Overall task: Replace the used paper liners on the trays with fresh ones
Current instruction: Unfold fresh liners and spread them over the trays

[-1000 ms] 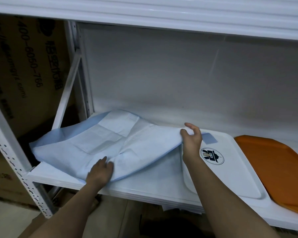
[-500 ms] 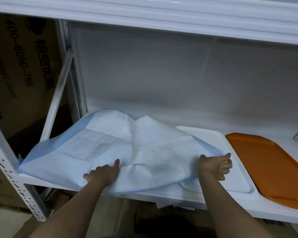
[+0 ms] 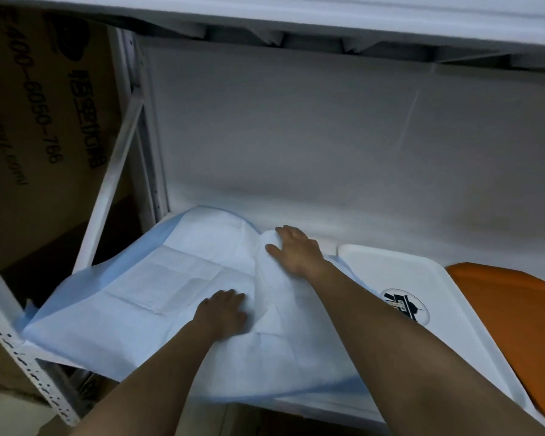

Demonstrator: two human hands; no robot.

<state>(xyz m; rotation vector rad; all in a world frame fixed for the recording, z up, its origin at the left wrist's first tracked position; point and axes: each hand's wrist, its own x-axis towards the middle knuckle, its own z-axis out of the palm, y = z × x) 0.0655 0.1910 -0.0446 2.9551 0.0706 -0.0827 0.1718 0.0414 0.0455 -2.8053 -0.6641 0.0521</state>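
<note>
Head view is showing you the pale blue paper liner (image 3: 177,294) lying rumpled across the left part of the shelf (image 3: 343,407), its right edge lapping over the near-left rim of the white tray (image 3: 447,313). Your left hand (image 3: 222,313) is resting flat and open on the middle of the sheet, pinning it. Your right hand (image 3: 296,250) is reaching toward the back, fingers spread over a raised fold at the far edge; whether it is pinching that fold or only pressing on it, you cannot tell from here. The two hands are working apart, one near, one far. The white tray is sitting bare, logo showing, so you are likely in the step of sorting out one sheet before laying it. Next you will probably need to free a single layer, keep the rest held down, and draw it rightward over the tray. Just beyond the white tray, an orange tray (image 3: 510,313) is also waiting unlined.
</note>
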